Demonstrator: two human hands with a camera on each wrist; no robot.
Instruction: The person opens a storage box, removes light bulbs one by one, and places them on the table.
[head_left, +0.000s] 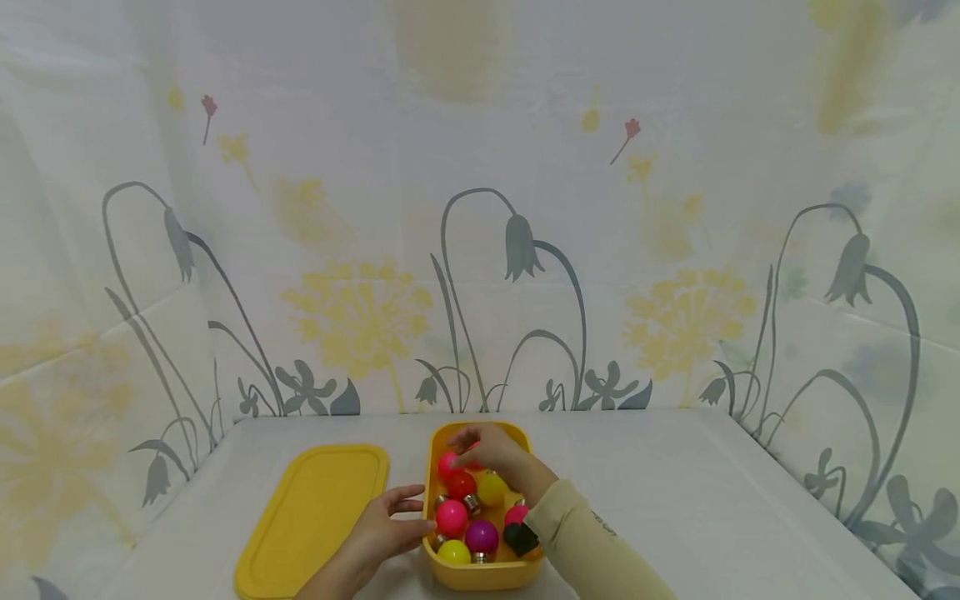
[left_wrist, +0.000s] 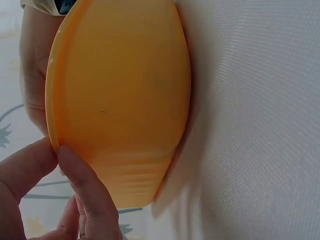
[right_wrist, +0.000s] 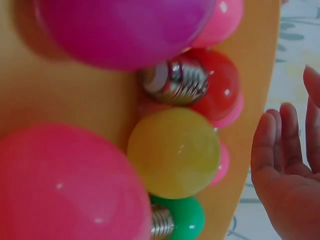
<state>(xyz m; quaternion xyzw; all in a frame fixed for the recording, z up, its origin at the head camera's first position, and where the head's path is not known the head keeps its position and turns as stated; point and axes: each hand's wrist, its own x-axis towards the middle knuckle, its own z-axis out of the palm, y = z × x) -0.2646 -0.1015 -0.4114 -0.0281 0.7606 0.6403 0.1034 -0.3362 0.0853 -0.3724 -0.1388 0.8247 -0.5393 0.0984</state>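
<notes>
While the tub (head_left: 480, 577) is standing on the worktop (head_left: 750, 517), the left hand (head_left: 382, 529) is pinching its left rim: thumb lapping over the edge, a finger lying on the outer wall. The right hand (head_left: 487, 450) is hovering over the tub's far end, fingers parted and loosely bent, gripping nothing that the views are showing. A far pink bulb (head_left: 447, 465) is lying just below its fingers; cannot tell whether they are touching.

Bulbs, all sitting inside the tub: purple bulb (head_left: 482, 536) lying toward the near end, metal base facing the person; small yellow bulb (head_left: 453, 551) filling the near left corner; near pink bulb (head_left: 452, 517) lying by the left wall; red bulb (head_left: 461, 485) lying just beyond that; second yellow bulb (head_left: 491, 490) lying to the red one's right. Green bulb (right_wrist: 187, 220) is showing in the right wrist view only, close by a yellow one.

Lid (head_left: 315, 517) is lying flat left of the tub, apart from it. Flowered cloth (head_left: 480, 142) is hanging behind.
</notes>
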